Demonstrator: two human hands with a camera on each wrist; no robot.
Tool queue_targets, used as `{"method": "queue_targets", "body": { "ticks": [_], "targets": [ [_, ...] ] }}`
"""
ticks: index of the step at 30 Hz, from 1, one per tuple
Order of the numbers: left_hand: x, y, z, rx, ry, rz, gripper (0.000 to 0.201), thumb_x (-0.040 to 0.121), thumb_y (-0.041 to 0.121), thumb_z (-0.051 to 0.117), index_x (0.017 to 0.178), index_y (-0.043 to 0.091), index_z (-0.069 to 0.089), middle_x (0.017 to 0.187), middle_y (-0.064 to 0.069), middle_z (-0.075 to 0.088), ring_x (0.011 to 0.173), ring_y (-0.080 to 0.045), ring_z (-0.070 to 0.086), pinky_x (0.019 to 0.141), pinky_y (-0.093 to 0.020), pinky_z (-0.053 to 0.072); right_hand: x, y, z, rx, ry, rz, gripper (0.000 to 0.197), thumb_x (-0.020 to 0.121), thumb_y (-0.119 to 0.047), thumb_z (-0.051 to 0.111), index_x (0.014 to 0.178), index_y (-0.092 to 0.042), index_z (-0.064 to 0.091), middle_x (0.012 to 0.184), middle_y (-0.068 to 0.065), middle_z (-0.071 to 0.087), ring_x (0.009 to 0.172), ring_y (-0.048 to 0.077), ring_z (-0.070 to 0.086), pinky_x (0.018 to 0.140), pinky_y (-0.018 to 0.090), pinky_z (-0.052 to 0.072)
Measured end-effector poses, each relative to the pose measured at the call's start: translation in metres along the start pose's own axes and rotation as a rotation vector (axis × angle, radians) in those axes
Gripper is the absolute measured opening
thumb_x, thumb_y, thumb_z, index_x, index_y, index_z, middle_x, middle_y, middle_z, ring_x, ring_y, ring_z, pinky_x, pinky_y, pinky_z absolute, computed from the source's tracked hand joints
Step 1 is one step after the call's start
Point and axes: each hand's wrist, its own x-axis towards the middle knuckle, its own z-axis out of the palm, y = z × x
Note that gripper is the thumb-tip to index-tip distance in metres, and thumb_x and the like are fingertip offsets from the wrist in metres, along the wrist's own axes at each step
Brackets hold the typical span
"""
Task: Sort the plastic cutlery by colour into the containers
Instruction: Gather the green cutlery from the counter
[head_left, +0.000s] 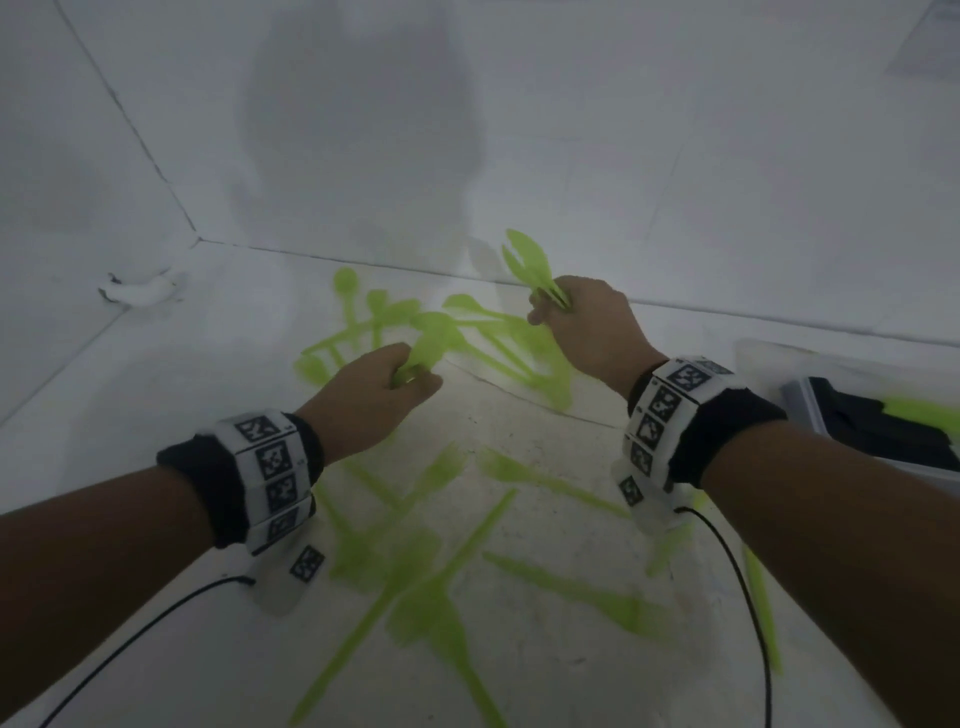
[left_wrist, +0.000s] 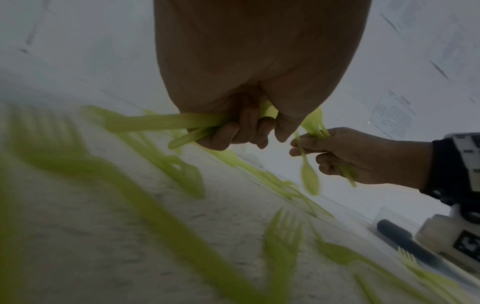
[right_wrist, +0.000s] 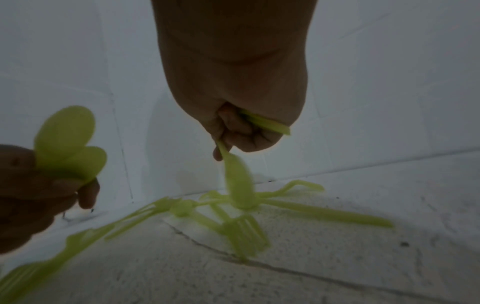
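Note:
Lime-green plastic cutlery lies scattered over the white floor, with a heap of green spoons and forks near the wall. My left hand hovers low over that heap and grips a few green spoons; the left wrist view shows its fingers curled round the handles. My right hand is raised beside it and grips a bundle of green cutlery. One spoon dangles from its fingers.
A clear plastic container at the right edge holds black cutlery and a green piece. White walls meet the floor just behind the heap. Cables run from both wristbands. A crack crosses the floor.

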Motion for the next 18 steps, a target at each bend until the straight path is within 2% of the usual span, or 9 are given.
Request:
{"method": "queue_targets", "body": {
  "ticks": [2, 5, 8, 10, 11, 13, 15, 16, 18],
  "targets": [
    [0.007, 0.012, 0.008, -0.068, 0.008, -0.004, 0.048, 0.101, 0.05, 0.055, 0.107, 0.002, 0.06, 0.075, 0.008, 0.053, 0.068, -0.011, 0.052, 0.067, -0.032, 0.041, -0.001, 0.002, -0.003, 0.204, 0.013, 0.054, 0.029, 0.101, -0.038, 0.062, 0.092, -0.014, 0.074, 0.07, -0.015, 0.06, 0.064, 0.01, 0.054, 0.067, 0.027, 0.043],
    [0.017, 0.039, 0.016, -0.357, -0.008, -0.116, 0.038, 0.102, 0.047, 0.055, 0.103, 0.012, 0.071, 0.081, 0.004, 0.074, 0.059, -0.011, 0.046, 0.063, -0.028, 0.04, -0.007, -0.003, -0.005, 0.463, 0.048, 0.062, 0.033, 0.098, -0.042, 0.067, 0.101, -0.011, 0.075, 0.076, -0.005, 0.055, 0.068, 0.013, 0.047, 0.067, 0.033, 0.043],
    [0.028, 0.062, 0.022, -0.688, -0.083, -0.329, 0.05, 0.101, 0.054, 0.052, 0.112, 0.008, 0.068, 0.097, -0.008, 0.079, 0.052, -0.013, 0.033, 0.054, -0.026, 0.033, -0.016, -0.01, -0.001, 0.591, 0.006, 0.038, 0.018, 0.1, -0.036, 0.066, 0.104, -0.022, 0.076, 0.088, 0.001, 0.068, 0.076, 0.009, 0.059, 0.068, 0.027, 0.047],
    [0.035, 0.069, 0.025, -0.883, -0.125, -0.4, 0.051, 0.103, 0.054, 0.05, 0.11, 0.007, 0.066, 0.103, -0.008, 0.078, 0.047, -0.01, 0.028, 0.05, -0.024, 0.031, -0.023, -0.014, 0.004, 0.596, -0.076, -0.064, 0.013, 0.102, -0.027, 0.064, 0.105, -0.023, 0.076, 0.096, -0.001, 0.076, 0.089, 0.009, 0.07, 0.076, 0.03, 0.055],
    [0.039, 0.069, 0.025, -0.978, -0.139, -0.403, 0.042, 0.104, 0.049, 0.05, 0.106, 0.01, 0.066, 0.1, -0.004, 0.078, 0.046, -0.008, 0.028, 0.048, -0.022, 0.03, -0.027, -0.014, 0.008, 0.588, -0.134, -0.136, 0.014, 0.101, -0.023, 0.065, 0.108, -0.019, 0.077, 0.098, -0.002, 0.078, 0.094, 0.013, 0.073, 0.084, 0.034, 0.057],
    [0.043, 0.067, 0.024, -1.121, -0.137, -0.381, 0.023, 0.105, 0.031, 0.051, 0.087, 0.02, 0.062, 0.074, 0.004, 0.063, 0.045, -0.007, 0.029, 0.047, -0.02, 0.028, -0.032, -0.011, 0.014, 0.419, -0.19, -0.303, 0.016, 0.099, -0.018, 0.066, 0.112, -0.017, 0.077, 0.107, -0.007, 0.076, 0.101, 0.011, 0.072, 0.095, 0.038, 0.056],
    [0.045, 0.059, 0.022, -1.161, -0.087, -0.349, 0.027, 0.102, 0.016, 0.053, 0.076, 0.022, 0.057, 0.063, 0.006, 0.047, 0.047, -0.007, 0.031, 0.047, -0.02, 0.028, -0.035, -0.006, 0.017, 0.156, -0.157, -0.462, 0.031, 0.096, -0.011, 0.065, 0.125, -0.022, 0.073, 0.12, -0.009, 0.068, 0.105, 0.009, 0.065, 0.094, 0.036, 0.054],
    [0.046, 0.054, 0.021, -1.148, -0.061, -0.328, 0.027, 0.101, 0.013, 0.053, 0.076, 0.021, 0.059, 0.064, 0.006, 0.047, 0.049, -0.007, 0.033, 0.047, -0.02, 0.028, -0.036, -0.003, 0.017, 0.031, -0.135, -0.526, 0.044, 0.094, -0.008, 0.063, 0.135, -0.024, 0.067, 0.127, -0.005, 0.063, 0.103, 0.013, 0.064, 0.088, 0.037, 0.055],
    [0.048, 0.043, 0.018, -1.096, 0.047, -0.341, 0.022, 0.102, 0.016, 0.057, 0.082, 0.021, 0.064, 0.07, 0.005, 0.056, 0.052, -0.008, 0.04, 0.045, -0.02, 0.031, -0.04, 0.001, 0.017, -0.191, -0.069, -0.59, 0.06, 0.091, -0.009, 0.06, 0.148, -0.029, 0.054, 0.132, 0.0, 0.053, 0.077, 0.02, 0.06, 0.065, 0.035, 0.053]
  ]
}}
